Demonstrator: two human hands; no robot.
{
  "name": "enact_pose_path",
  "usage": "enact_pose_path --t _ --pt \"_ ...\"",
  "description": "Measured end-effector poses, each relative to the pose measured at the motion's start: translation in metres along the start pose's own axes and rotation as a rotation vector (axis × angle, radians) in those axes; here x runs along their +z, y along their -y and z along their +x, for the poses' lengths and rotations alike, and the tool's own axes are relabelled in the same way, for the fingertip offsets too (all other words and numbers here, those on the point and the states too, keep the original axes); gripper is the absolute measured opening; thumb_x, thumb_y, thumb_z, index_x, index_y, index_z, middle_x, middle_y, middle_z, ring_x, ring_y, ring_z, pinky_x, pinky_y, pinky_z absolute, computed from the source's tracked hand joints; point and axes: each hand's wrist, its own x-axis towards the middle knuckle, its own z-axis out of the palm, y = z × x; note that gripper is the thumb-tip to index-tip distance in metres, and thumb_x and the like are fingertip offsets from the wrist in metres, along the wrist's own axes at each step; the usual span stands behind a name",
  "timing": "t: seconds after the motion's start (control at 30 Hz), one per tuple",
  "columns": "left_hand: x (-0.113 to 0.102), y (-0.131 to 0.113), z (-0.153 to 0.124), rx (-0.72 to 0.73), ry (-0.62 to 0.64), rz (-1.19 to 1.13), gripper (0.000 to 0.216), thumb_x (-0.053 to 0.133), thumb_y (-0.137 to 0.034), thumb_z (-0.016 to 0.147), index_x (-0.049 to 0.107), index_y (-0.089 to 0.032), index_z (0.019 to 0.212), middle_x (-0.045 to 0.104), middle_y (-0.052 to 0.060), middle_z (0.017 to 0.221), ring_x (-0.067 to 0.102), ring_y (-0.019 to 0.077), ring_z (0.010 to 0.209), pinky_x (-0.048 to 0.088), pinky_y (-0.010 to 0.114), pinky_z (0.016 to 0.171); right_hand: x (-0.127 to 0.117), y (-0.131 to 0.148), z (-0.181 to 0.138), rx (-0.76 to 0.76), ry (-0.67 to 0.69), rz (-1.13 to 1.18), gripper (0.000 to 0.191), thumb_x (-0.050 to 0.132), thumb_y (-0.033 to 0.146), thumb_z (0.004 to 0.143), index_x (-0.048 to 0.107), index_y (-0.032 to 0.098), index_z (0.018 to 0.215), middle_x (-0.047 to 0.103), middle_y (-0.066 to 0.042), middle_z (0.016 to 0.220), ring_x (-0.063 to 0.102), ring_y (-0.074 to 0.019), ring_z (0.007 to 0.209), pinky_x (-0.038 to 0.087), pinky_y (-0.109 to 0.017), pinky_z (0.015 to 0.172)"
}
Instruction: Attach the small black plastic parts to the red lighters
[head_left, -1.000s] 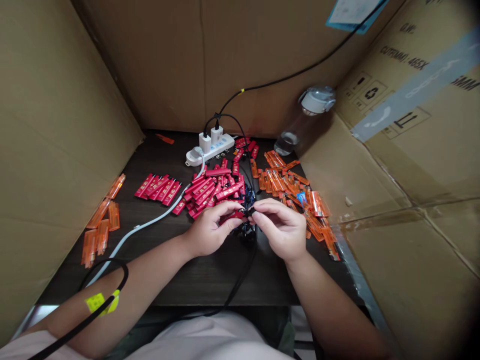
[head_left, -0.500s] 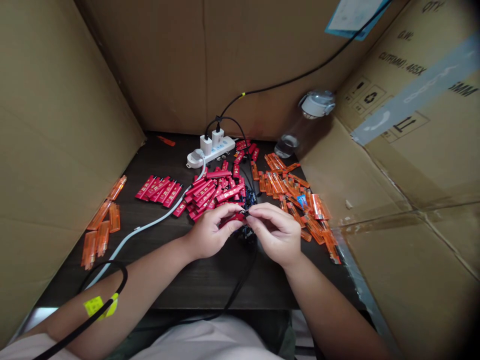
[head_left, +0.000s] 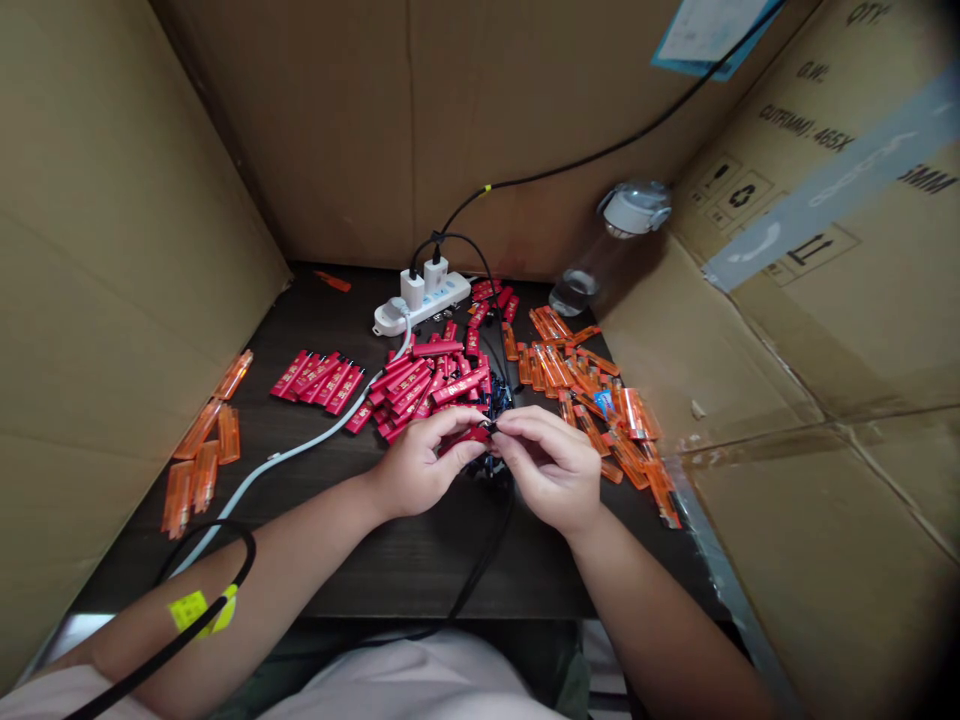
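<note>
Between thumb and fingers my left hand (head_left: 421, 466) holds a red lighter (head_left: 472, 434), much of it covered by the fingers. My right hand (head_left: 556, 472) pinches at the lighter's dark end; a small dark part (head_left: 492, 426) shows there, too small to make out. Both hands meet fingertip to fingertip above the table. Just behind them lies a heap of red lighters (head_left: 420, 385). Under and beyond the fingertips is a pile of small black and bluish parts (head_left: 498, 392), partly hidden by the hands.
Orange lighters lie in a spread (head_left: 592, 385) at right and a smaller group (head_left: 205, 455) at left. A row of red lighters (head_left: 319, 380) is nearer. A white power strip (head_left: 450, 305), cables, and a water bottle (head_left: 596, 255) stand behind. Cardboard walls (head_left: 337, 130) enclose the table.
Almost nothing differs. Both hands keep their place and grip, with only a slight shift of the fingers at the lighter's end.
</note>
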Motion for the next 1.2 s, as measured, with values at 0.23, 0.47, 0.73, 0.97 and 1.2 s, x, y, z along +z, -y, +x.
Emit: enact_pose_path --t 0.23,0.47,0.73,0.97,1.2 --pt "-0.002 0.002 0.000 0.060 -0.039 0.164 0.027 0.058 -0.026 0.086 0.062 -0.016 0.111 0.071 0.009 0.105 0.068 0.0197 0.095 0.055 0.032 0.085 0.001 -0.002 0.000 0.005 0.026 0.014 0.017 0.064 0.006 0.080 0.070 0.019 0.088 0.069 -0.007 0.086 0.066 -0.0161 0.078 0.056 -0.030 0.068" --pt "-0.002 -0.004 0.000 -0.033 -0.073 0.052 0.027 0.055 -0.029 0.087 0.061 -0.016 0.111 0.069 0.008 0.097 0.065 0.0173 0.086 0.053 0.029 0.077 -0.002 -0.001 0.000 0.158 0.090 0.099 0.015 0.065 0.014 0.081 0.071 0.019 0.093 0.067 -0.008 0.093 0.065 -0.0160 0.078 0.056 -0.028 0.063" --pt "-0.020 -0.014 0.008 -0.280 -0.167 -0.623 0.028 0.064 -0.043 0.081 0.058 -0.016 0.083 0.041 -0.005 0.055 0.032 0.0030 0.041 0.022 0.014 0.037 -0.024 -0.014 0.011 0.271 -0.060 -0.021 0.006 0.064 0.021 0.083 0.069 0.018 0.085 0.066 -0.004 0.083 0.062 -0.0136 0.067 0.053 -0.028 0.061" --pt "-0.025 -0.020 0.011 -0.415 -0.070 -0.867 0.031 0.057 -0.045 0.079 0.053 -0.015 0.071 0.038 -0.005 0.050 0.030 0.0044 0.037 0.020 0.013 0.034 -0.018 -0.013 0.006 0.164 0.398 -0.277 0.018 0.058 0.028 0.088 0.070 0.015 0.088 0.057 0.000 0.059 0.047 -0.0097 0.049 0.039 -0.023 0.050" --pt "-0.026 -0.021 0.013 -0.474 -0.071 -0.894 0.029 0.055 -0.043 0.077 0.050 -0.016 0.066 0.034 -0.006 0.048 0.026 0.0044 0.036 0.019 0.013 0.033 -0.019 -0.021 0.003 0.225 0.503 -0.486 0.023 0.053 0.030 0.090 0.072 0.016 0.092 0.067 -0.003 0.065 0.054 -0.0111 0.051 0.038 -0.023 0.053"
